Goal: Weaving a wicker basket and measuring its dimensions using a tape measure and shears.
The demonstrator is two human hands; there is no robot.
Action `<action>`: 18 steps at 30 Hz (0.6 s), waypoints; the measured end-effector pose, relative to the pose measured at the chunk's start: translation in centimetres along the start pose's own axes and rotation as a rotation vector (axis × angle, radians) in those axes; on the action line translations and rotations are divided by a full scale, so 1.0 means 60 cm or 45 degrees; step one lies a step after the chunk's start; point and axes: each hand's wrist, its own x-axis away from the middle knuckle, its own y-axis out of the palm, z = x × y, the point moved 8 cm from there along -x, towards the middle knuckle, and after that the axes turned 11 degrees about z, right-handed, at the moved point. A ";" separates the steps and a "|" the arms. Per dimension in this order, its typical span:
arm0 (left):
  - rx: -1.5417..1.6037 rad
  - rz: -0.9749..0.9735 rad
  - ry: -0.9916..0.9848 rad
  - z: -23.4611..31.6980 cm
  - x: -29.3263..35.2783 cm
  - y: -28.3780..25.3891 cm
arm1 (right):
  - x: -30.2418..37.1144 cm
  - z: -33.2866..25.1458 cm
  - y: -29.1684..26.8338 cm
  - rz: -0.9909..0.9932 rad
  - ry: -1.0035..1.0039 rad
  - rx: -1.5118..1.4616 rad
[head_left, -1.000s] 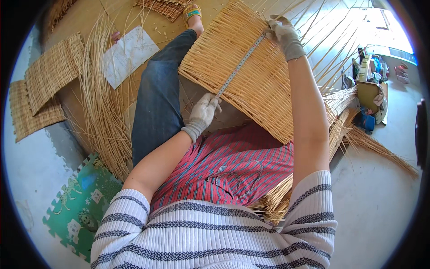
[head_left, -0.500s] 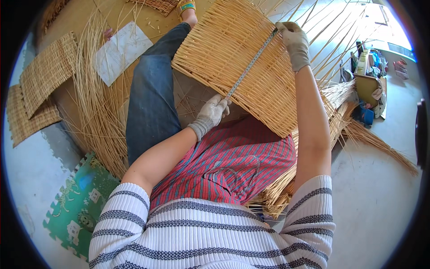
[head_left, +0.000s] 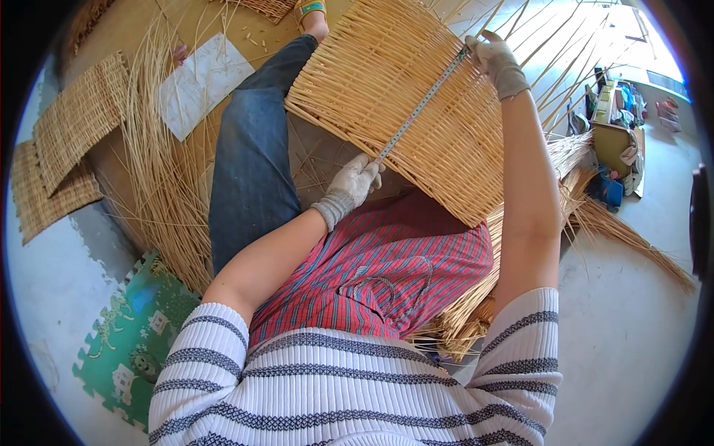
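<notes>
A large woven wicker panel (head_left: 416,97) lies across my lap, its loose stakes fanning out at the far edge. A measuring tape (head_left: 420,108) is stretched diagonally over it. My left hand (head_left: 355,182), in a grey work glove, pinches the tape's near end at the panel's lower edge. My right hand (head_left: 497,63), also gloved, holds the tape's far end against the panel's upper right edge.
Bundles of loose wicker rods (head_left: 160,178) lie on the floor to my left, beside a sheet of paper (head_left: 201,82) and flat woven mats (head_left: 67,141). A green foam mat (head_left: 130,334) is at lower left. More rods (head_left: 595,223) and a cluttered box (head_left: 617,126) sit right.
The wicker panel and both hands holding the tape have shifted slightly in view; the tape stays stretched across the panel with the same grips.
</notes>
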 end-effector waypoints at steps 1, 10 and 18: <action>0.012 0.008 0.014 -0.001 0.000 -0.003 | -0.001 -0.009 0.008 -0.139 -0.025 0.155; 0.021 0.090 0.069 -0.008 -0.007 0.015 | 0.001 0.010 -0.011 -0.075 -0.087 -0.093; 0.032 -0.030 0.049 -0.034 0.013 0.056 | 0.020 0.050 -0.145 0.310 0.089 -0.358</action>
